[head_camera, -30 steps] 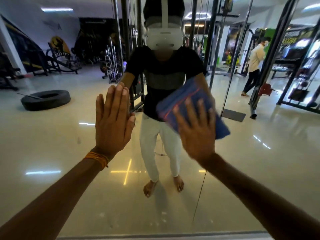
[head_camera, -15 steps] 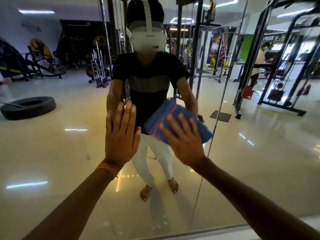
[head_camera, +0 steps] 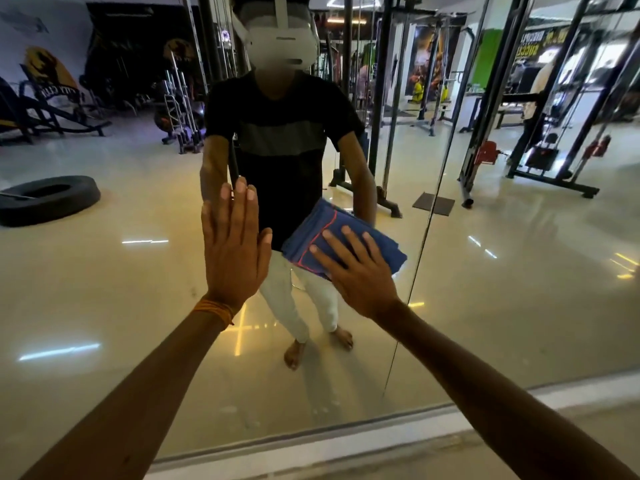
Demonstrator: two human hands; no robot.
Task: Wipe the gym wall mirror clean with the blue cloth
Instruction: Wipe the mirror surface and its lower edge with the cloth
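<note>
Head view: right hand (head_camera: 356,268) flat on blue cloth (head_camera: 322,226), your open left hand (head_camera: 235,251) pressing the mirror (head_camera: 104,289) may smear it.

Mirror (head_camera: 519,289) is smooth, glossy glass; the blue cloth (head_camera: 349,223) is soft matt fabric with red stitching; the reflected floor (head_camera: 86,278) is polished and shiny; the tyre (head_camera: 48,199) matt rubber

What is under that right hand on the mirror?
A folded blue cloth with red stitching lies under the right hand, which presses it flat to the mirror. The glass behind the cloth is covered, so dirt there cannot be seen.
</note>
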